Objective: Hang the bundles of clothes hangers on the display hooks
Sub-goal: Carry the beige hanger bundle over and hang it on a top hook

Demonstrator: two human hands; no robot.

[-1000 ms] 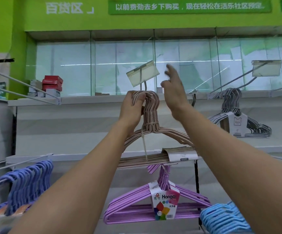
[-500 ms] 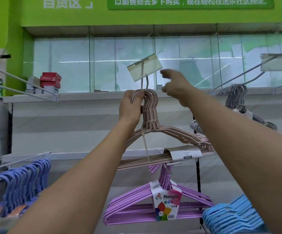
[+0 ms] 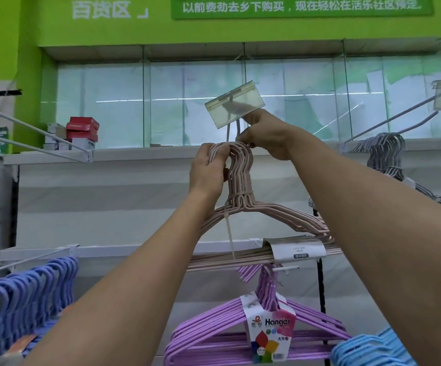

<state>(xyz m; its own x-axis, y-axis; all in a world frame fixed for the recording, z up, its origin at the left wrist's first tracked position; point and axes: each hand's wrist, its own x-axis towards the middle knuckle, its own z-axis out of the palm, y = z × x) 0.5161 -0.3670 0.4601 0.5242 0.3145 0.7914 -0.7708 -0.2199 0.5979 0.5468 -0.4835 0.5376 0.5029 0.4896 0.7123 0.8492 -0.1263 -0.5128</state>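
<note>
Head camera view cuts off both forearms at the bottom edge, and the price tag holder (image 3: 234,108) covers the front end of the display hook (image 3: 238,132), so I cannot tell if the hook already passes through the bundle. Just below this tag holder, the pink hanger bundle (image 3: 240,180) is held up in front of the shelf wall. Its hooks are packed tightly together, a white tie binds the necks, and a grey paper label wraps the lower bars on the right side. Left hand (image 3: 209,171) is closed around the bundle's hooks from the left. Right hand (image 3: 264,136) pinches at the top of these hooks, directly under the tag holder; its fingertips are hidden. Below the tag holder hangs a purple hanger bundle (image 3: 261,336).
</note>
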